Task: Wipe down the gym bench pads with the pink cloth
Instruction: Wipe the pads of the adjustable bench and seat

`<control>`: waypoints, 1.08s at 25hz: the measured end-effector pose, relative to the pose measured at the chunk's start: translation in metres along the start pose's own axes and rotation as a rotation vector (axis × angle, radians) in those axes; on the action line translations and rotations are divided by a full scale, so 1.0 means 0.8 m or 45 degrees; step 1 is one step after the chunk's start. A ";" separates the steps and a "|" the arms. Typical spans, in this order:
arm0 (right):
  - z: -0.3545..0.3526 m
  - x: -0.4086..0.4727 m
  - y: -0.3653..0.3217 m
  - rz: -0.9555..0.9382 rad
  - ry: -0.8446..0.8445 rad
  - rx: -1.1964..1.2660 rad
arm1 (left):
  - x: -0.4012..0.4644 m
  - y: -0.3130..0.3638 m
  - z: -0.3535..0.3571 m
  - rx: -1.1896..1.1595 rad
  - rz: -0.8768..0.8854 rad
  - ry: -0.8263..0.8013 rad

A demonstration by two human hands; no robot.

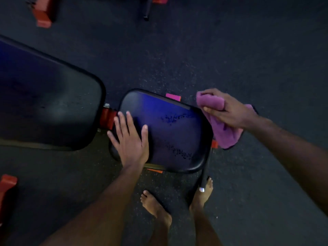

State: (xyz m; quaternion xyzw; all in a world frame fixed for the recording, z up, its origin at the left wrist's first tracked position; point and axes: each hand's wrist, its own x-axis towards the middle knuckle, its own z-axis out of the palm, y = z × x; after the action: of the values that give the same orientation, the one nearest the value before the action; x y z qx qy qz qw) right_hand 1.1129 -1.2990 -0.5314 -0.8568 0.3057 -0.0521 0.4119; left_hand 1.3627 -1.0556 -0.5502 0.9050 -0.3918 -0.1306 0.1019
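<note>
The small black seat pad [170, 132] of the bench lies in the middle of the view, with wet streaks on its surface. My left hand [130, 139] rests flat on the pad's left end, fingers straight and spread. My right hand [229, 109] grips the pink cloth [223, 128] at the pad's far right corner; the cloth hangs down past the pad's right edge. The long black back pad [48, 103] stretches off to the left.
A red frame joint [106, 118] links the two pads. A black bench leg [205, 174] slants down to the dark rubber floor by my bare feet [158, 208]. Red frame parts [42, 13] of other equipment sit at the top left and at the left edge [6, 190].
</note>
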 end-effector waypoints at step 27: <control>0.081 0.168 -0.087 -0.230 -0.309 -0.152 | -0.014 -0.024 0.026 0.124 0.040 0.081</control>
State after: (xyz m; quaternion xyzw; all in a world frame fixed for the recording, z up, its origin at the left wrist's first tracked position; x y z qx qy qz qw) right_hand 1.2772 -1.2980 -0.5443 -0.9038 0.1779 0.0333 0.3878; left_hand 1.3618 -1.0367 -0.5738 0.9063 -0.4085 -0.0808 0.0723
